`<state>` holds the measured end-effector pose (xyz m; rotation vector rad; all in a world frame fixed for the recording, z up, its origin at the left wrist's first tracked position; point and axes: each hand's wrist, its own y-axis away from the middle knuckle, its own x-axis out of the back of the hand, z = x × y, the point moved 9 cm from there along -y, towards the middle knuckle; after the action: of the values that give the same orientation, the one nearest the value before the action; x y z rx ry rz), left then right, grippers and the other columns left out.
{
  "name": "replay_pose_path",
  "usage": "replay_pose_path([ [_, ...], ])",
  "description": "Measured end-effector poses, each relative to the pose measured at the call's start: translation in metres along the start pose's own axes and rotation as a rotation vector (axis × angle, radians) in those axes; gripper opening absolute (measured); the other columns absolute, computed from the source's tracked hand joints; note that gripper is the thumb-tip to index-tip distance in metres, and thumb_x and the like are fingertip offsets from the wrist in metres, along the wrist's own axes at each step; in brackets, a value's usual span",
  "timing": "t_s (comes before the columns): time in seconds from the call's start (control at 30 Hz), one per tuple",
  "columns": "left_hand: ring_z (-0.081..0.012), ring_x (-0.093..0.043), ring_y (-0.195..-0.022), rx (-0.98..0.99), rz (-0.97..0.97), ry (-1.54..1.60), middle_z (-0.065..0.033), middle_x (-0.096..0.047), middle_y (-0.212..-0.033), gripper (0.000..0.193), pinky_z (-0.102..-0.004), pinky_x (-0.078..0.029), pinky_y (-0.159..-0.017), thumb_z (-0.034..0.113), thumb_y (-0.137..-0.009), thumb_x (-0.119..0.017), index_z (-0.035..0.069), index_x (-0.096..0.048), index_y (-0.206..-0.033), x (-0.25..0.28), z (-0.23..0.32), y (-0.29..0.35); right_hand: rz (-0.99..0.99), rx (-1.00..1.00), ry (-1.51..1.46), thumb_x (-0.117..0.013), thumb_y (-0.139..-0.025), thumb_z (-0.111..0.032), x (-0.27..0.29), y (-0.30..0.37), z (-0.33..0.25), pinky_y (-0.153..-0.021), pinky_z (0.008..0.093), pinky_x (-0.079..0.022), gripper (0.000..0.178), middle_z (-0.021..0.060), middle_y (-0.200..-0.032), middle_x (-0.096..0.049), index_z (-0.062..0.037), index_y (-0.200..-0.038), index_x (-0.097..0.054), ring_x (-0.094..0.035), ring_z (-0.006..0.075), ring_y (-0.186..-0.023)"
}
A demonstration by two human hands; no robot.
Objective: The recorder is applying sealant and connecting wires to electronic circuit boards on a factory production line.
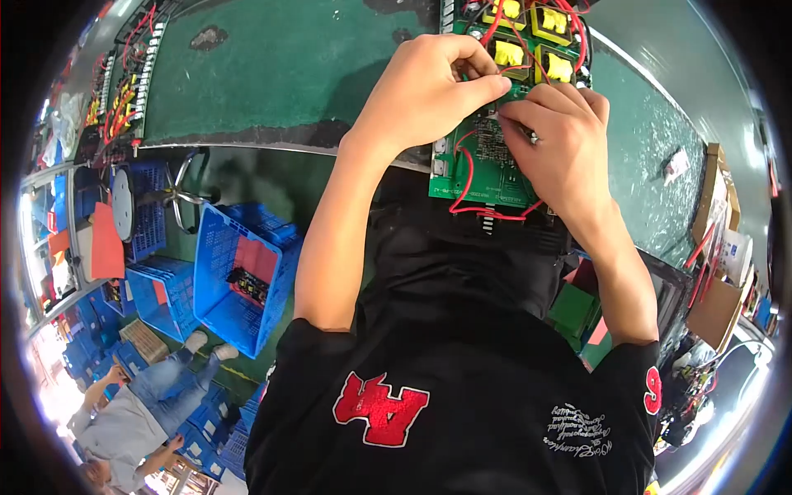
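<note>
A green circuit board (487,179) lies at the bench's near edge, in front of me. Several yellow-wrapped transformers (554,66) stand on its far part, with red wires looping around them. My left hand (433,92) is over the board's left side, thumb and forefinger pinched at a thin red wire (517,69) beside the transformers. My right hand (564,142) is closed over the board's right side, its fingertips close to the left thumb; what they hold is hidden. A thicker red wire (470,169) curves along the board's near end.
The green bench top (272,74) has worn patches. More wired boards (124,99) stand at far left. Blue crates (216,272) and a stool (124,202) are below the bench's left. A cardboard box (716,313) is at right. Another person (124,425) is at lower left.
</note>
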<state>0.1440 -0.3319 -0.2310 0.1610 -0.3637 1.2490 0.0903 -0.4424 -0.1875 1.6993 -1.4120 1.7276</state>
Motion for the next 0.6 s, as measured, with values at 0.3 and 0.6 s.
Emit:
replay_pose_path([
  [0.3,-0.0037,-0.052,-0.062,-0.045,0.048,0.076,-0.0013,-0.064,-0.068,0.02,-0.0215,-0.043,-0.057,0.018,-0.081,-0.073,-0.001,-0.068,-0.084,-0.003,-0.008,0.007,0.003,0.088,0.162,-0.073,-0.07,-0.009,-0.005,0.005,-0.023,-0.079,0.0347,-0.041,0.012,0.001,-0.075,-0.058,-0.0091,-0.08,-0.068,-0.059,0.02,-0.078],
  [0.6,-0.0228,-0.065,-0.06,-0.114,0.109,0.067,-0.0123,-0.067,-0.068,0.023,-0.0333,-0.048,-0.058,0.022,-0.078,-0.07,0.0,-0.069,-0.081,0.011,0.0,0.005,0.009,0.062,0.199,-0.073,-0.069,-0.005,-0.008,-0.004,-0.027,-0.07,0.0345,-0.045,0.012,0.0039,-0.073,-0.057,-0.0072,-0.079,-0.066,-0.058,0.0227,-0.073],
])
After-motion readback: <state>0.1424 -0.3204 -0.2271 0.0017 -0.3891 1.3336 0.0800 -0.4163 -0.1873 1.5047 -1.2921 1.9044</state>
